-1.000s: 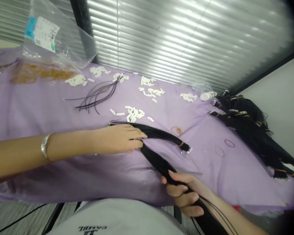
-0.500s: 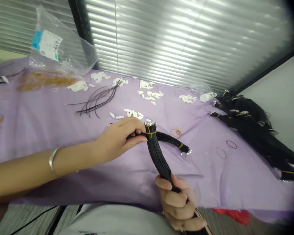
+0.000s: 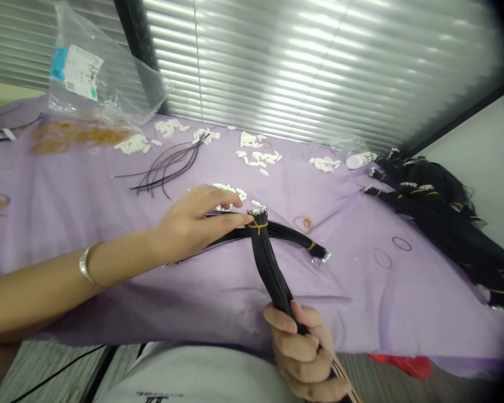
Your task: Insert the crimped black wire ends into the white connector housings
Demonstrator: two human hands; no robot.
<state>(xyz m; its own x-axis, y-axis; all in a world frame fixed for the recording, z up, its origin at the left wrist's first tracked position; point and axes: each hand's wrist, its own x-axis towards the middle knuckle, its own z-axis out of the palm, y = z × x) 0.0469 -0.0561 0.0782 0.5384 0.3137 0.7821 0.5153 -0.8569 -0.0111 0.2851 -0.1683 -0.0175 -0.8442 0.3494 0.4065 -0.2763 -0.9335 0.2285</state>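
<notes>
My right hand (image 3: 304,350) is closed round a thick bundle of black wires (image 3: 269,266) that stands tilted up from the table's near edge; a yellow rubber band binds it just below its silver-tipped top. My left hand (image 3: 193,221) reaches across from the left, its fingers pinched on a thin black wire at the bundle's top. A second banded black bundle (image 3: 294,238) lies flat on the purple cloth (image 3: 88,224) just behind.
Loose black wires (image 3: 168,162) and heaps of small white connectors (image 3: 258,157) lie farther back. A clear bag (image 3: 96,84) with rubber bands stands back left. A pile of finished black bundles (image 3: 437,212) fills the right side. Rubber bands (image 3: 304,224) are scattered on the cloth.
My right hand raised the bundle from lying low to standing up. My left hand shifted from the flat bundle to the raised bundle's banded top and now draws out a single wire.
</notes>
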